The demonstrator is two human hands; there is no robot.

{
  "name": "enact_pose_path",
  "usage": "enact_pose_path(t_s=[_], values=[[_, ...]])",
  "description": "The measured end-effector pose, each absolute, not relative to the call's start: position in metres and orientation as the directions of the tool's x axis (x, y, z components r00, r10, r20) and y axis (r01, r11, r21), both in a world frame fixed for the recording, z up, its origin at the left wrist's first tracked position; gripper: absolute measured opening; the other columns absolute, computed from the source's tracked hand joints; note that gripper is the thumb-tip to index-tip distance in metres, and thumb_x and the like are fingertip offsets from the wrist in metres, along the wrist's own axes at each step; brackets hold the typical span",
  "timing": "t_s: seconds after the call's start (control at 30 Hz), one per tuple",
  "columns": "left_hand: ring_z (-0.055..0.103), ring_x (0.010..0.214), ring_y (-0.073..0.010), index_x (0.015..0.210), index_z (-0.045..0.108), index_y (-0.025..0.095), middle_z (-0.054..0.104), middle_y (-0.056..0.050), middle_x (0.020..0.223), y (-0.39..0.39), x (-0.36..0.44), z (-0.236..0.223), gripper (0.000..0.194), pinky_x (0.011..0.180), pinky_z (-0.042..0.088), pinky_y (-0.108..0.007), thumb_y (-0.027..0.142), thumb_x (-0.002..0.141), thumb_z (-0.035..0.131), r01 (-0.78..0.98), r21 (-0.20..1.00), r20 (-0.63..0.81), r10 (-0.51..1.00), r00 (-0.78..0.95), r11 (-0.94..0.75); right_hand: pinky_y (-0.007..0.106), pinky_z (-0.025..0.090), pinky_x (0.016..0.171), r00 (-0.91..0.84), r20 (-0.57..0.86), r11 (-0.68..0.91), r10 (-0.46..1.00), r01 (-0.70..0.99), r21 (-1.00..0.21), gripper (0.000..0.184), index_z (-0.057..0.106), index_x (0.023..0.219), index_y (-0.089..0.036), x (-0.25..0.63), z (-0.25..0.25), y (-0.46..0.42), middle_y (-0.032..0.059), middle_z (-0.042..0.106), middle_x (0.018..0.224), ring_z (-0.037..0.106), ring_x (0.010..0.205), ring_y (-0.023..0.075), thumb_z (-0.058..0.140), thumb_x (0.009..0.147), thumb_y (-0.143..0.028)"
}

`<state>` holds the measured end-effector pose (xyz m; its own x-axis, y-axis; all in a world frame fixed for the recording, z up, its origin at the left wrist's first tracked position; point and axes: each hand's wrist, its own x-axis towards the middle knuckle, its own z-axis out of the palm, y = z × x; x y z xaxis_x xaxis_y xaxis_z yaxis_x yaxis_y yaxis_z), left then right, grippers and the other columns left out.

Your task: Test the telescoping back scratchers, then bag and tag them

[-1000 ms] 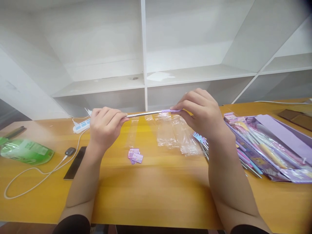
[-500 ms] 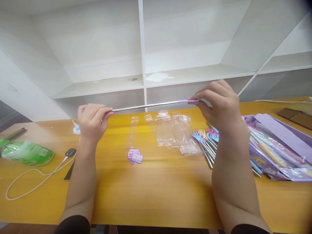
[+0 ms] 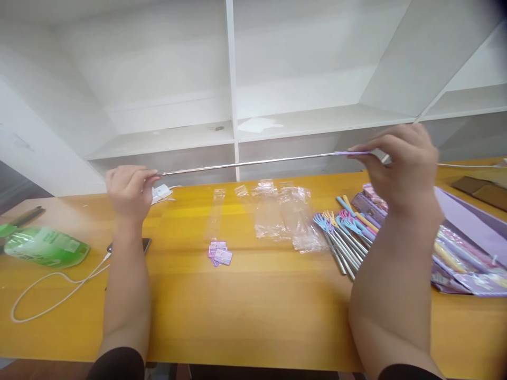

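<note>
A thin silver telescopic rod (image 3: 253,162) with a lilac grip stretches across the view above the wooden table (image 3: 253,311). My left hand (image 3: 125,191) pinches its left tip. My right hand (image 3: 400,163) pinches the lilac grip at the right end. Both hands are held up in the air, wide apart. Below the rod lie clear plastic sleeves (image 3: 282,215) and a small heap of lilac tags (image 3: 219,253). Several more rods with coloured hand-shaped ends (image 3: 340,232) lie near my right forearm.
Packed purple cards (image 3: 467,253) pile up at the right. A green pouch (image 3: 43,247), a white cable (image 3: 51,293), a phone (image 3: 137,245) and a power strip (image 3: 160,192) sit at the left. White shelving (image 3: 233,105) stands behind the table.
My hands have drawn apart and risen, and the rod between them has lengthened to several times its earlier span.
</note>
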<state>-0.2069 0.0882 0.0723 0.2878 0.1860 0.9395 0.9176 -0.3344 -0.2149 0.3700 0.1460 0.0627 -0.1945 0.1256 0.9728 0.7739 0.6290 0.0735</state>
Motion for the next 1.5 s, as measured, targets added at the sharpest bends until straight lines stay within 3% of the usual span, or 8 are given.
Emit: enact_pose_path(t_s=[0.4, 0.57, 0.9, 1.07, 1.17, 1.23, 1.33, 1.5], values=[[0.066, 0.086, -0.0216, 0.086, 0.081, 0.027, 0.079, -0.003, 0.084, 0.087, -0.229, 0.075, 0.045, 0.091, 0.038, -0.040, 0.069, 0.097, 0.071, 0.927, -0.046, 0.939, 0.302, 0.167, -0.371, 0.046, 0.052, 0.097, 0.215, 0.936, 0.428, 0.280, 0.844, -0.322, 0.020, 0.073, 0.072, -0.028, 0.426, 0.055, 0.134, 0.0054, 0.081, 0.090, 0.076, 0.100, 0.0278, 0.087, 0.081, -0.018], [0.062, 0.078, -0.0216, 0.083, 0.078, 0.024, 0.076, -0.005, 0.076, 0.084, -0.231, 0.078, 0.058, 0.085, 0.042, -0.038, 0.082, 0.090, 0.071, 0.936, -0.027, 0.963, 0.242, 0.119, -0.352, 0.045, 0.058, 0.081, 0.355, 0.827, 0.518, 0.436, 0.651, -0.554, 0.027, 0.070, 0.075, -0.028, 0.422, 0.060, 0.130, 0.0108, 0.074, 0.119, 0.072, 0.116, 0.0296, 0.082, 0.067, -0.005], [0.044, 0.056, -0.0145, 0.069, 0.070, 0.020, 0.065, -0.004, 0.061, 0.063, -0.232, 0.095, 0.079, 0.058, 0.036, -0.031, 0.098, 0.078, 0.065, 0.904, 0.034, 0.992, 0.128, 0.023, -0.426, 0.036, 0.056, 0.063, 0.447, 0.703, 0.712, 0.554, 0.184, -0.678, 0.037, 0.058, 0.088, -0.028, 0.418, 0.059, 0.127, -0.0031, 0.071, 0.080, 0.068, 0.062, 0.0188, 0.061, 0.059, -0.005], [0.051, 0.057, -0.0122, 0.075, 0.075, 0.018, 0.069, -0.002, 0.067, 0.058, -0.217, 0.094, 0.065, 0.056, 0.035, -0.031, 0.083, 0.083, 0.078, 0.821, 0.062, 0.986, 0.162, 0.037, -0.567, 0.026, 0.033, 0.041, 0.525, 0.692, 0.764, 0.495, 0.115, -0.634, 0.014, 0.052, 0.076, -0.026, 0.424, 0.059, 0.135, -0.0026, 0.054, 0.064, 0.047, 0.047, 0.0137, 0.056, 0.063, -0.024], [0.058, 0.060, -0.0088, 0.073, 0.073, 0.012, 0.065, -0.001, 0.065, 0.054, -0.204, 0.091, 0.068, 0.059, 0.024, -0.030, 0.070, 0.106, 0.059, 0.774, 0.078, 0.995, 0.100, -0.019, -0.628, 0.024, 0.020, 0.039, 0.573, 0.683, 0.739, 0.453, 0.187, -0.647, 0.012, 0.049, 0.072, -0.028, 0.426, 0.058, 0.141, -0.0037, 0.049, 0.060, 0.037, 0.044, 0.0121, 0.054, 0.063, -0.035], [0.065, 0.074, -0.0066, 0.078, 0.062, -0.005, 0.060, -0.004, 0.066, 0.051, -0.195, 0.091, 0.065, 0.080, 0.006, -0.039, 0.032, 0.124, 0.034, 0.774, 0.172, 0.984, 0.149, -0.102, -0.609, 0.024, 0.015, 0.040, 0.595, 0.676, 0.733, 0.435, 0.202, -0.649, 0.015, 0.049, 0.070, -0.029, 0.427, 0.058, 0.144, -0.0041, 0.046, 0.060, 0.032, 0.043, 0.0104, 0.053, 0.057, -0.037], [0.064, 0.076, -0.0064, 0.072, 0.051, -0.008, 0.054, -0.004, 0.062, 0.050, -0.187, 0.092, 0.052, 0.081, 0.001, -0.045, -0.005, 0.118, 0.027, 0.794, 0.325, 0.946, 0.193, -0.262, -0.513, 0.027, 0.011, 0.043, 0.624, 0.673, 0.720, 0.398, 0.242, -0.650, 0.015, 0.049, 0.067, -0.030, 0.425, 0.060, 0.148, -0.0024, 0.046, 0.061, 0.027, 0.042, 0.0091, 0.051, 0.053, -0.037], [0.054, 0.059, -0.0117, 0.066, 0.068, 0.015, 0.062, -0.001, 0.061, 0.058, -0.195, 0.094, 0.033, 0.057, 0.035, -0.030, -0.002, 0.080, 0.044, 0.821, 0.308, 0.949, 0.091, -0.303, -0.480, 0.028, 0.012, 0.046, 0.641, 0.663, 0.688, 0.386, 0.278, -0.670, 0.015, 0.046, 0.067, -0.029, 0.415, 0.064, 0.147, -0.0033, 0.044, 0.062, 0.025, 0.043, 0.0090, 0.059, 0.071, -0.035]])
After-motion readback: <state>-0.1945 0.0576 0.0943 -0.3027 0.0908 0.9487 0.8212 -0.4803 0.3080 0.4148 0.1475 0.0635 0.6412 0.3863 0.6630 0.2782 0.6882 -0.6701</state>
